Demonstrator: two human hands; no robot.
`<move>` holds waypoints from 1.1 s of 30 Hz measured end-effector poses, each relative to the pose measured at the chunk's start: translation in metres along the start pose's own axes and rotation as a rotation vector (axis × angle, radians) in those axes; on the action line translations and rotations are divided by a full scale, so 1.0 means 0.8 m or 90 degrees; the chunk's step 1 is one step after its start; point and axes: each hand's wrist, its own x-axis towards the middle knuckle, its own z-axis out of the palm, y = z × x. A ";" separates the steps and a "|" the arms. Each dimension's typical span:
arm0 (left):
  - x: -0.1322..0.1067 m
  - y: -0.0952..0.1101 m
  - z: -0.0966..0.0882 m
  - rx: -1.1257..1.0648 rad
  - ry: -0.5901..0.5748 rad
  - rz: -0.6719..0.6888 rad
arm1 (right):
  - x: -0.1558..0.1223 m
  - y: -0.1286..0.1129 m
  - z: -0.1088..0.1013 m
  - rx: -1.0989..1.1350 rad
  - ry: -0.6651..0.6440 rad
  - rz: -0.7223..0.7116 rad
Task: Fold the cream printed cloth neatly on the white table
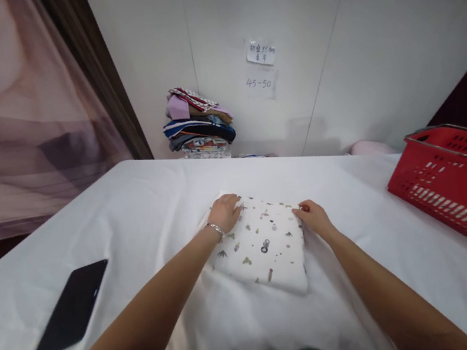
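Observation:
A folded white cloth (267, 247) with small green, pink and grey prints lies flat in front of me on the white-covered table (141, 214). My left hand (225, 212), with a silver bracelet at its wrist, rests flat on the cloth's far left part, fingers stretched out. At the far right corner, my right hand (313, 216) pinches the cloth's edge between thumb and fingertips. The undersides of the cloth's folds are hidden.
A black tablet-like slab (70, 310) lies at left. On the right stands a red plastic basket (464, 190) with a metal handle. Folded fabrics (200, 121) are stacked beyond the far edge, by a wall with paper labels (260, 54). A sheer curtain (17, 115) hangs at left.

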 end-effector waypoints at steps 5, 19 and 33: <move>0.022 0.006 0.022 0.012 -0.057 0.045 | 0.002 0.004 0.003 0.029 -0.023 -0.035; 0.044 0.010 0.016 -0.016 -0.052 0.083 | -0.004 -0.003 0.002 0.193 -0.050 -0.082; 0.058 -0.004 0.037 -0.059 -0.101 -0.066 | 0.013 0.000 0.012 0.153 -0.023 -0.039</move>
